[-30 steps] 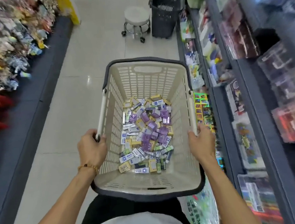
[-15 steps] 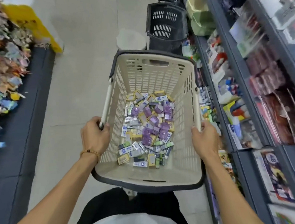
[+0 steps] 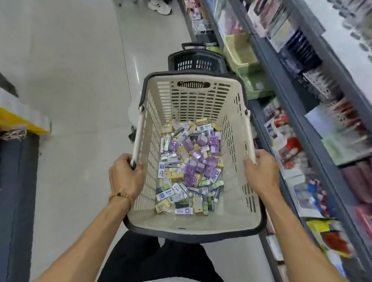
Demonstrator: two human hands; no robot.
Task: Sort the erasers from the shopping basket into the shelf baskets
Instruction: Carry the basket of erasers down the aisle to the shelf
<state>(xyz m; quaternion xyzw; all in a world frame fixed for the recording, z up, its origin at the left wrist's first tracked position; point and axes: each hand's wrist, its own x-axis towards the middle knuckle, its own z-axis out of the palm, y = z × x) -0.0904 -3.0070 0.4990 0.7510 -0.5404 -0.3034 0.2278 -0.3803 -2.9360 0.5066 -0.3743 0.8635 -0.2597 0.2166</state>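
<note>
Beige shopping basket (image 3: 243,216) is full of erasers (image 3: 189,165), its handles gripped by the left hand (image 3: 126,176) and right hand (image 3: 262,172), so no sorting has begun.

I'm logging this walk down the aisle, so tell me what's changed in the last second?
The person has carried the shopping basket forward along the aisle: the black basket on the floor now sits just beyond its far rim, and another person's shoes have come into view. Unchanged: the left hand and right hand still grip the two handles, and the erasers still lie heaped inside.
</note>
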